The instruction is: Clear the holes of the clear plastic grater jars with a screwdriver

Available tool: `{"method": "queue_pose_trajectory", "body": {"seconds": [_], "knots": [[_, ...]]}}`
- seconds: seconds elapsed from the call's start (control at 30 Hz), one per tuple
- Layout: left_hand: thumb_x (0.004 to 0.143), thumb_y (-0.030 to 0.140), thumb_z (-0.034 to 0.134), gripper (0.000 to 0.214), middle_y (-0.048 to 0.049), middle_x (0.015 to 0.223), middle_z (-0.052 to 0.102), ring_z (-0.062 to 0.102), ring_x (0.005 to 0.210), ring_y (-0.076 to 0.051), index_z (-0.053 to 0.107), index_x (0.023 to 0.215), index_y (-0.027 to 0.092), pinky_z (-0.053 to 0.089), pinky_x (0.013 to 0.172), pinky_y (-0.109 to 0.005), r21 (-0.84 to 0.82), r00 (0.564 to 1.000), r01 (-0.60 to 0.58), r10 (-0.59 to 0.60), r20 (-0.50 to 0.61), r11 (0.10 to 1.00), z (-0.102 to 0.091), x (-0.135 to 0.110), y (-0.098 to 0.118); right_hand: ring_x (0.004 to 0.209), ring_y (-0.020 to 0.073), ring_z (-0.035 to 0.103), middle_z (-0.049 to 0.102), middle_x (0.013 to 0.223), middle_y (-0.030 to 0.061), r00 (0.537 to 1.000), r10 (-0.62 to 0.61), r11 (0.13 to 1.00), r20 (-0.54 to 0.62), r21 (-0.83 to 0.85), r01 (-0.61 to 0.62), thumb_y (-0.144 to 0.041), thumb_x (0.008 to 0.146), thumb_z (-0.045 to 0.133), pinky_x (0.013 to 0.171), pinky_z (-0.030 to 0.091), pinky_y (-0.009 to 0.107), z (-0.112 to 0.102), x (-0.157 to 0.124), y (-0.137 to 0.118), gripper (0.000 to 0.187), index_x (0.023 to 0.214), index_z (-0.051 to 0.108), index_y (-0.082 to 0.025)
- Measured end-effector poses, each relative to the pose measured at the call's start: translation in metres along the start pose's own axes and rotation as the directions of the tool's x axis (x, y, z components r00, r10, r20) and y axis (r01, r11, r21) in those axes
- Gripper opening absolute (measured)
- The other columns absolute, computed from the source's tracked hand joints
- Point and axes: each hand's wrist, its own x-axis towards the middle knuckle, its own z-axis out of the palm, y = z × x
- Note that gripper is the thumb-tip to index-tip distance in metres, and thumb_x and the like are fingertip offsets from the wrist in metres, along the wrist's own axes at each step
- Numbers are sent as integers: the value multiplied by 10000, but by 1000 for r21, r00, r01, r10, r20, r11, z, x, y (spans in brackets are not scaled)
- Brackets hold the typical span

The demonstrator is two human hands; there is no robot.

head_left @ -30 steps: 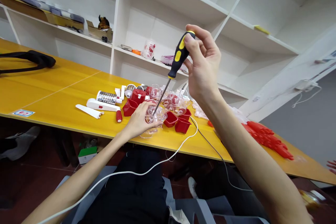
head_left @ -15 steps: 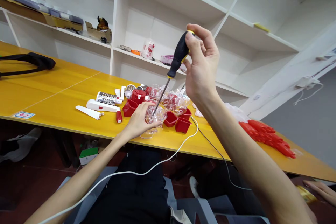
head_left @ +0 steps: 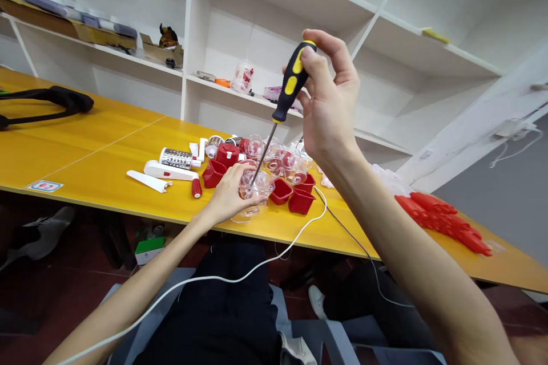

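My right hand (head_left: 327,88) is closed around the top of a black and yellow screwdriver (head_left: 291,81), its shaft slanting down to the left. The tip reaches into a clear plastic part (head_left: 262,183) that stands near the table's front edge. My left hand (head_left: 231,194) grips that clear part from the left, thumb in front and fingers behind. Where exactly the tip rests inside is too small to tell. Red cups (head_left: 281,191) stand just right of the clear part, and a red piece (head_left: 214,173) sits behind my left fingers.
Left of my hands lie a metal grater drum (head_left: 176,158), a white crank arm with a red knob (head_left: 171,171) and a white strip (head_left: 148,181). More clear parts (head_left: 295,166) crowd behind. A white cable (head_left: 295,239) crosses the front edge; red pieces (head_left: 445,219) are piled right.
The screwdriver handle has turned in my right hand, so its yellow patches now face me. My left hand keeps its grip on the clear part. The view has shifted slightly.
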Motion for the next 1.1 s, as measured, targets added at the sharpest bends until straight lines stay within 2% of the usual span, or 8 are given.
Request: {"method": "queue_pose_trajectory", "body": {"seconds": [0.1, 0.2, 0.33, 0.5, 0.6, 0.77, 0.97, 1.1], "knots": [[765, 447, 811, 619, -99, 1312, 576, 548, 1272, -275, 486, 1242, 224, 417, 1106, -461, 7, 1000, -3, 3, -1, 1000, 0, 0, 0, 1133, 259, 649, 677, 1045, 24, 1000, 10, 1000, 0, 8, -10, -759, 822, 523, 874, 564, 390, 1, 0, 0, 492, 1129, 531, -374], [760, 439, 816, 619, -96, 1306, 580, 552, 1262, -275, 488, 1239, 223, 420, 1100, -458, 9, 1000, 1, -1, -2, 1000, 0, 1, 0, 1112, 258, 643, 690, 1038, -6, 998, 47, 999, -36, -13, -48, -689, 822, 563, 914, 545, 409, 2, -1, 0, 396, 1086, 534, -395], [761, 434, 815, 619, -94, 1286, 582, 555, 1251, -278, 487, 1244, 229, 423, 1094, -461, 3, 1000, 5, -5, 1, 1000, 0, 1, 1, 1099, 268, 614, 697, 983, -40, 999, 27, 998, 45, -64, -24, -665, 793, 618, 929, 517, 431, 2, -2, -1, 408, 1137, 524, -466], [762, 441, 810, 617, -87, 1269, 585, 560, 1237, -279, 489, 1247, 235, 428, 1086, -463, 13, 1000, 7, -7, -1, 1000, 0, 1, 1, 1098, 227, 642, 676, 1062, -14, 998, 27, 995, 65, 97, -34, -522, 883, 563, 906, 530, 401, 1, -1, 1, 315, 1156, 500, -378], [763, 447, 810, 617, -85, 1275, 586, 560, 1239, -276, 490, 1248, 237, 428, 1087, -461, 12, 1000, -1, 1, -1, 1000, 0, 1, 1, 1095, 226, 644, 672, 1090, -22, 997, 55, 997, 51, 49, -57, -598, 858, 576, 899, 536, 380, 2, -1, 1, 377, 1156, 476, -390], [765, 441, 810, 616, -90, 1280, 587, 555, 1248, -273, 490, 1246, 228, 426, 1091, -454, 9, 1000, -5, 5, 0, 1000, 0, 1, 0, 915, 214, 653, 638, 882, -14, 999, 46, 996, -9, -77, -46, -699, 794, 638, 850, 552, 354, 2, -3, -3, 486, 1116, 478, -372], [770, 448, 805, 616, -88, 1314, 576, 548, 1276, -278, 483, 1253, 243, 410, 1110, -469, 3, 1000, 4, -4, 5, 1000, 1, 1, -1, 1058, 222, 662, 660, 1022, 10, 997, 70, 998, 37, 1, -70, -647, 859, 534, 874, 563, 377, 1, 1, 4, 457, 1211, 434, -373], [763, 441, 810, 616, -92, 1305, 581, 550, 1271, -285, 485, 1247, 241, 415, 1102, -477, 6, 1000, 10, -10, 7, 1000, 0, 1, 0, 968, 211, 668, 643, 939, 11, 998, 70, 997, -2, 24, -70, -612, 835, 588, 861, 566, 380, 2, 2, 4, 425, 1141, 448, -352]]}}
